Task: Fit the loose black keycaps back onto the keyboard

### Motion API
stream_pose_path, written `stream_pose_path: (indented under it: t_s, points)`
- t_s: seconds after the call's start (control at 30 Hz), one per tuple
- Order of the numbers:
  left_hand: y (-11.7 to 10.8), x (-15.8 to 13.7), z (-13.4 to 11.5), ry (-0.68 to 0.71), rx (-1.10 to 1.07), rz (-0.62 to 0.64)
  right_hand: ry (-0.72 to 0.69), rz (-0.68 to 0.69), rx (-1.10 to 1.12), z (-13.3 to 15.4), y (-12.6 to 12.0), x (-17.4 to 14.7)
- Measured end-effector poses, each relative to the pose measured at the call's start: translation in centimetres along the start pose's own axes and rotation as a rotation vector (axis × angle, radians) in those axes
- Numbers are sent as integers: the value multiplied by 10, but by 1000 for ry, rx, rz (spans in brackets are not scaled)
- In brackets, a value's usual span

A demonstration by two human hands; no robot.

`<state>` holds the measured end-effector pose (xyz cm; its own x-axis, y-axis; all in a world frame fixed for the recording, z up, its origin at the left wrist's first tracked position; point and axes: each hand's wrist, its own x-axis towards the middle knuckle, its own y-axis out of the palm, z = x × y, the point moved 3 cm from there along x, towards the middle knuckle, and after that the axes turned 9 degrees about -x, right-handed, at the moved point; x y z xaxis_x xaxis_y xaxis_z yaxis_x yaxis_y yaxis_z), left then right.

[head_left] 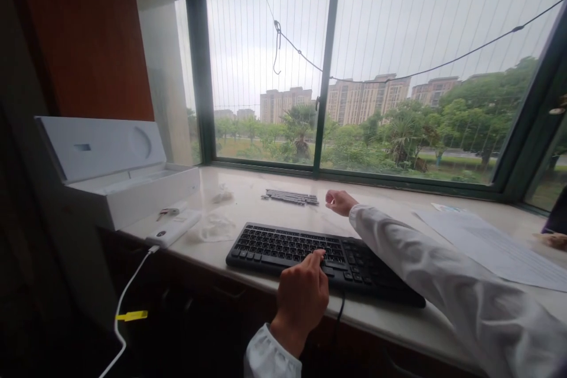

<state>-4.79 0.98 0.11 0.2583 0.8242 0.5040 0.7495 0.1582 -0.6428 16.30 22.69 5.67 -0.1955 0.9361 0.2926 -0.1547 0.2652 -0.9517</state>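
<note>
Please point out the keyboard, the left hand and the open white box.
Keyboard [287, 243]: head view, on its keys.
Left hand [303, 288]: head view, on its back.
Open white box [138, 201]: head view, on its wall.

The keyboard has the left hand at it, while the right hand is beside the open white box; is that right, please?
Not quite: the head view shows the right hand beside the small grey pieces, not the white box. The left hand is at the keyboard.

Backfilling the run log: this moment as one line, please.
left hand: finger extended over keyboard, contact unclear | right hand: fingers curled, beside rows of grey pieces, contents unclear | white box: lid open, left of keyboard
</note>
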Motion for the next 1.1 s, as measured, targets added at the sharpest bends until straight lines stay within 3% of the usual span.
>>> stream_pose_path:
  t_s: [0.17,0.3,0.47,0.63,0.8,1.0,1.1]
  points:
    - [0,0,0,7,-21,8,153,65,-16,-3,42,45]
    - [1,0,2,4,-48,1,240,83,0,-8,61,66]
    - [3,0,4,-11,-88,-26,269,61,28,-13,72,72]
    - [2,0,4,-12,-90,-22,187,64,94,-12,61,65]
    - [1,0,3,-21,-72,-9,0,95,226,-6,25,23]
    - [0,0,0,-42,-35,9,-367,192,421,22,-25,-82]
    - [-1,0,-1,-51,-17,2,-416,202,405,29,-33,-122]
